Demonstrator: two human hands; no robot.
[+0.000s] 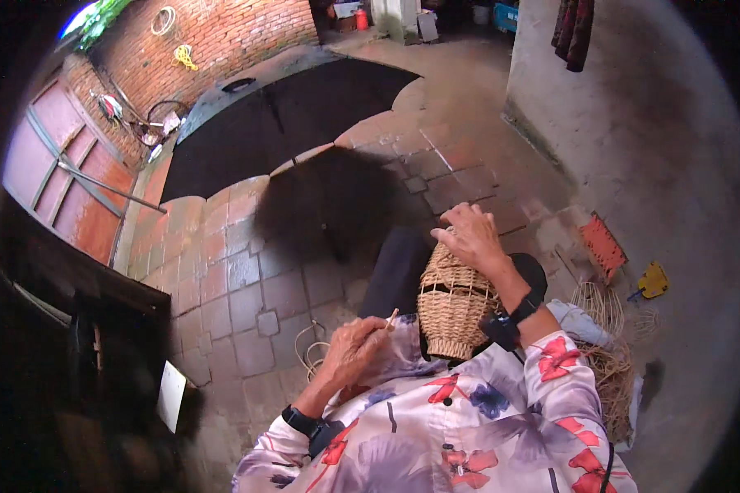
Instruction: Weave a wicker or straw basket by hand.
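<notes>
A tan woven straw basket (450, 316), narrowing toward its near end, lies across my lap with a dark gap running around its middle. My right hand (473, 238) is curled over the basket's far end, its fingers bent against the weave. To the left of the basket, my left hand (358, 347) is closed in a pinch. From its fingertips sticks up the short end of a thin straw cord (393, 318). Loops of similar cord (306, 349) hang beside that hand. Part of the basket's far end is hidden under my right hand.
A bundle of loose straw cord (612, 353) lies on the floor at my right, near a red slatted piece (603, 248) and a yellow object (653, 281). A black umbrella (304, 115) stands open ahead on the paving. A grey wall (633, 140) rises on the right.
</notes>
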